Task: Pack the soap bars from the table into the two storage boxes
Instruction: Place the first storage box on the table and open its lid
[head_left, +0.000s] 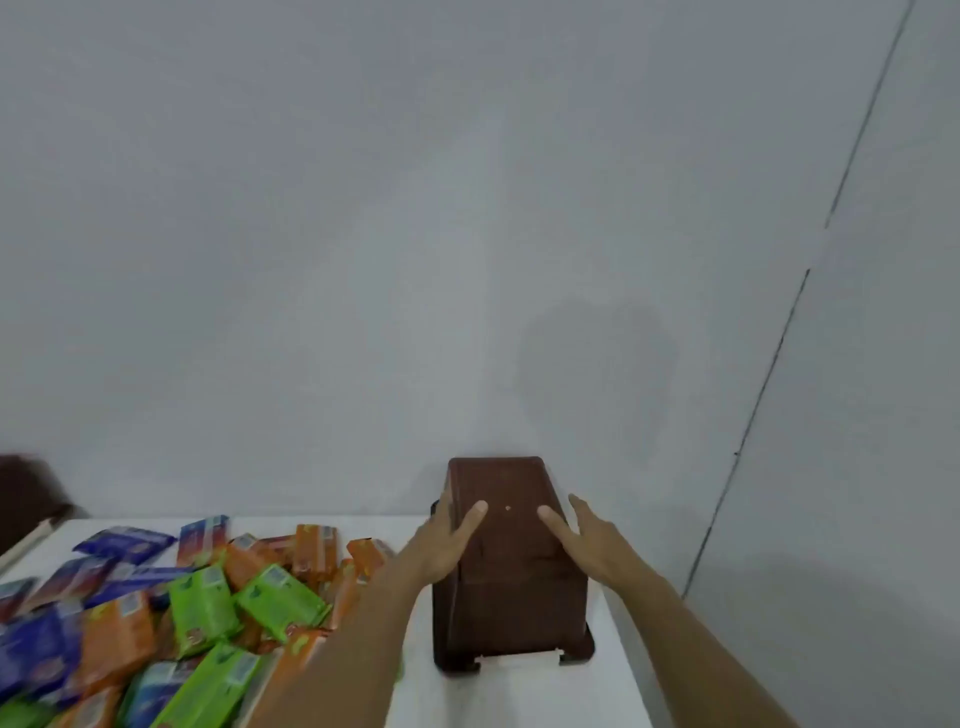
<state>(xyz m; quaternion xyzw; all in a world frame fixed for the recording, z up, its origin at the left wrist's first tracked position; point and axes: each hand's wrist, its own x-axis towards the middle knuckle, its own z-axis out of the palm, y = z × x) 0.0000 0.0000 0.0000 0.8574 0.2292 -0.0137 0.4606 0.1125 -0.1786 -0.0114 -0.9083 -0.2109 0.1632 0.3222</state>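
Note:
A brown plastic storage box (511, 587) stands upside down on the white table (519, 696), bottom face toward me. My left hand (447, 540) clasps its left side, thumb on the bottom face, fingers round the edge. My right hand (587, 540) lies against its right side, thumb on the bottom face, fingers straight. A heap of wrapped soap bars covers the table's left half: green ones (280, 603), orange ones (311, 551) and blue ones (124, 543).
A grey wall rises straight behind the table. A dark brown object (26, 499) shows at the far left edge, partly cut off. The table's right edge runs just right of the box, with a wall seam (753, 415) beyond it.

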